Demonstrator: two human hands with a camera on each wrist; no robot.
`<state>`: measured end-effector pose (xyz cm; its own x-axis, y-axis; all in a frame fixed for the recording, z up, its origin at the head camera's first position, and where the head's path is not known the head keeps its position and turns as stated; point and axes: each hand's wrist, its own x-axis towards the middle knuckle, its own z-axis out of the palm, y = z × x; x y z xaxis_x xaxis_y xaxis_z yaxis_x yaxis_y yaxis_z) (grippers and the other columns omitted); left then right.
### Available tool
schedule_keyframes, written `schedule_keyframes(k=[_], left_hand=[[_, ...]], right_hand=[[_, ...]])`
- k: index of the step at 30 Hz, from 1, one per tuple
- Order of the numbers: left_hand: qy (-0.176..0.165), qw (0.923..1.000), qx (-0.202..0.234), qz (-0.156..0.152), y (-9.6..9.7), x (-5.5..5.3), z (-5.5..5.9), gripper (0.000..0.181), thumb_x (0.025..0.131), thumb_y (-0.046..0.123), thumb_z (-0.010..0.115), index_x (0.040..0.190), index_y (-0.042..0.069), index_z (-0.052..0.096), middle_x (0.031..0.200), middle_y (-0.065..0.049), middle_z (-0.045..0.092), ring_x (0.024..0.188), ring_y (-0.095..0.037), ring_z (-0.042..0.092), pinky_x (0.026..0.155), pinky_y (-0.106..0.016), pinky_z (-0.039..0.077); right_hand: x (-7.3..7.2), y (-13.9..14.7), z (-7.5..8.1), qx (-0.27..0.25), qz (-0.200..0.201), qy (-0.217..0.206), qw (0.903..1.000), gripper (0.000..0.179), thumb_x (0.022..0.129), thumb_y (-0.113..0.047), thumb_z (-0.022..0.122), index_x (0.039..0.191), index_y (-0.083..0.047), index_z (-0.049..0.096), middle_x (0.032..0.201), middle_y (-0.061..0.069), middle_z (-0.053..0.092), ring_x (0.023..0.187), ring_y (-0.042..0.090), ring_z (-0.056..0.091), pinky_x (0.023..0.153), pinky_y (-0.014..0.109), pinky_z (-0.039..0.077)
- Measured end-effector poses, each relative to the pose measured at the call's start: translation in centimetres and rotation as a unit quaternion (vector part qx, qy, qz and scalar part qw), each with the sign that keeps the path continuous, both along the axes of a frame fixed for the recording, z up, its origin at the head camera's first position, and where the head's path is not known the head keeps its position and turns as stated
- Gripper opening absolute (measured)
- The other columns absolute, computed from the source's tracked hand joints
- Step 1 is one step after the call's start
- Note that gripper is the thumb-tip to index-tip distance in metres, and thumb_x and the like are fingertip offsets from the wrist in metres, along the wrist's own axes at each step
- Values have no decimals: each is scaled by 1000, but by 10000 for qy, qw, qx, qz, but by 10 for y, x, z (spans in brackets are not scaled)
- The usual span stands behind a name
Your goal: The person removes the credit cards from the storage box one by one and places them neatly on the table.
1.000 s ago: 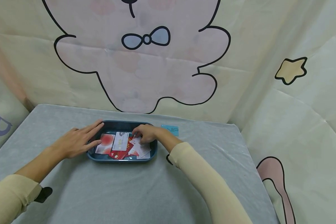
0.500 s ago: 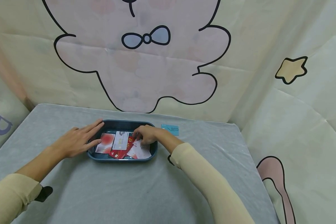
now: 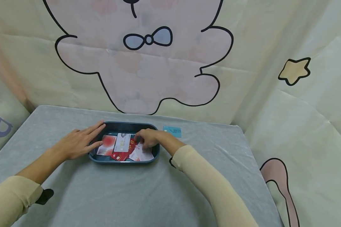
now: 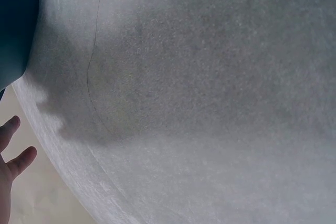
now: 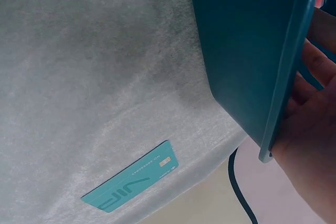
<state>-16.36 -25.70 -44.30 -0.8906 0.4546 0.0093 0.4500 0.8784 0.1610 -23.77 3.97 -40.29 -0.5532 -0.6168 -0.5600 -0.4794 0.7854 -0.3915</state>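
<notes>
A dark blue tray (image 3: pixel 122 163) holds several plastic cards. My left hand (image 3: pixel 79 143) lies with fairly straight fingers across its left rim, the thumb reaching over the edge. Inside, from left to right, are a card with a red circle (image 3: pixel 108 144), a white card (image 3: pixel 122 142), overlapping red cards (image 3: pixel 120 156) and a white flowered card (image 3: pixel 142 154). My right hand (image 3: pixel 149 137) reaches over the right rim, fingers bent down to the flowered card. The fingertips are partly hidden, so a pinch cannot be confirmed. In the right wrist view that hand (image 5: pixel 310 129) is behind the tray wall.
A teal card (image 3: pixel 171 131) lies on the grey cloth (image 3: pixel 125 195), just right of the tray; the right wrist view shows that card (image 5: pixel 134 177) face up. Behind the table hangs a cartoon-print curtain (image 3: pixel 250 47).
The flowered card has shifted slightly right and now covers the pale card whose edge showed under it. My right hand has moved very little; the left hand stays on the rim.
</notes>
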Motion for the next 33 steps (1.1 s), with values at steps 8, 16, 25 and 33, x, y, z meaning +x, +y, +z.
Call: schedule_keyframes(k=[8, 16, 25, 33], left_hand=[[-22, 10000, -12, -12, 2, 0, 0, 77, 98, 50, 53, 156, 6, 28, 160, -21, 28, 127, -43, 53, 97, -67, 41], [6, 10000, 25, -30, 1, 1, 0, 77, 98, 49, 54, 156, 6, 29, 160, -21, 28, 127, -43, 53, 96, -67, 42], [-40, 10000, 9, -24, 1, 0, 0, 77, 98, 50, 52, 156, 6, 28, 160, -21, 27, 128, -43, 52, 97, -67, 41], [-70, 10000, -20, -27, 1, 0, 1, 77, 98, 50, 52, 156, 6, 28, 160, -21, 28, 127, -44, 53, 97, -68, 40]], right_hand=[[2, 1, 3, 99, 24, 143, 9998, 51, 93, -13, 71, 140, -19, 55, 128, 8, 58, 108, 19, 53, 95, 32, 49], [-1, 1, 7, -8, 129, 228, 9997, 41, 93, -6, 69, 133, -17, 65, 123, 5, 63, 103, 15, 57, 91, 25, 51], [1, 0, 14, -113, 403, 524, 9977, 40, 94, 1, 62, 130, -17, 68, 112, 3, 63, 92, 14, 56, 75, 19, 50], [5, 4, 16, -191, 466, 575, 9971, 40, 94, 0, 62, 130, -17, 68, 101, 0, 62, 88, 14, 56, 70, 18, 49]])
